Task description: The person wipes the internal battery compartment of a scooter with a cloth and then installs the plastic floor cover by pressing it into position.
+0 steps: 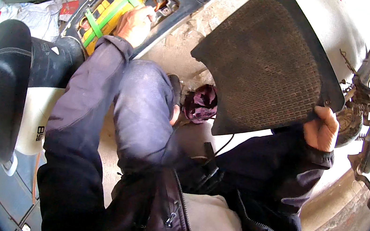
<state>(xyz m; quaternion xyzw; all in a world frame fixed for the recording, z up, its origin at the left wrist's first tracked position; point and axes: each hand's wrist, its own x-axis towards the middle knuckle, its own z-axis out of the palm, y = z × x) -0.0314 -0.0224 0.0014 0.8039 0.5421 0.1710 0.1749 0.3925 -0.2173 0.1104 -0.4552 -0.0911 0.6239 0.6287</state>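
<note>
My right hand grips the lower right corner of a dark, dusty footboard cover with a ribbed tread. The cover is held up at a tilt, clear of the scooter. At the upper left, my left hand is curled at the right side of the open battery compartment in the scooter's floor. Its fingertips are partly hidden, so what they hold does not show. Beside that hand lie yellow battery packs crossed by green straps, with orange wiring around them.
The scooter's black seat and white side panel stand at the left. A crumpled purple cloth lies near my foot. At the right is another vehicle's metal frame with a coil spring. White sacks lie at the upper left.
</note>
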